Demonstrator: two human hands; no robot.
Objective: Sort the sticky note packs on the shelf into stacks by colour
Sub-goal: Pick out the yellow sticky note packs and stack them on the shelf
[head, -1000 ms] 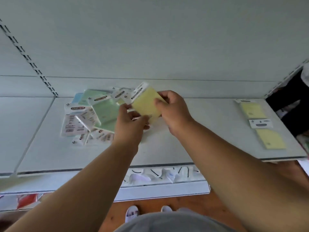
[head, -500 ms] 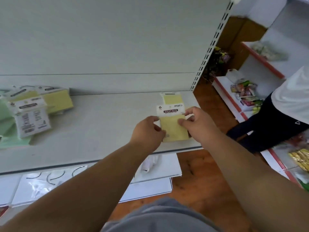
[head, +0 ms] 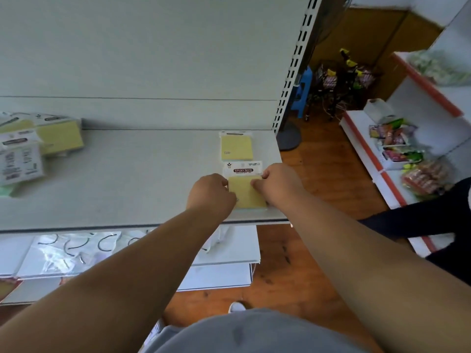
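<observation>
Both your arms reach fwd from the bottom of the frame and meet just right of centre, at the front right corner of the shelf (head: 127, 179). Your left hand (head: 210, 193) sits knuckles-up w/ fingers curled against the left edge of a yellow sticky note pack (head: 246, 191). Your right hand (head: 277, 183) is on the pack's right side, thumb and fingertips pinching its upper right corner by the white "STICKY NOTE" header card. So both hands are clamped on the same pack, which lies flat on the shelf near its front lip.

Just behind it, toward the shelf's back wall, lies a second yellow pack (head: 237, 146), close to the first; can't tell if they touch. At the left edge of the frame is the unsorted pile (head: 30, 146): yellow packs, a white printed card back, a bit of green at the bottom.

Vs 0.5 s ago: same pack, same two-handed grip, but it's now lower and flatter on the shelf. Vs 1 s ago: you then held the pack up, tilted, in front of the pile at centre frame; the view has since swung right, so the pile now sits far left.
</observation>
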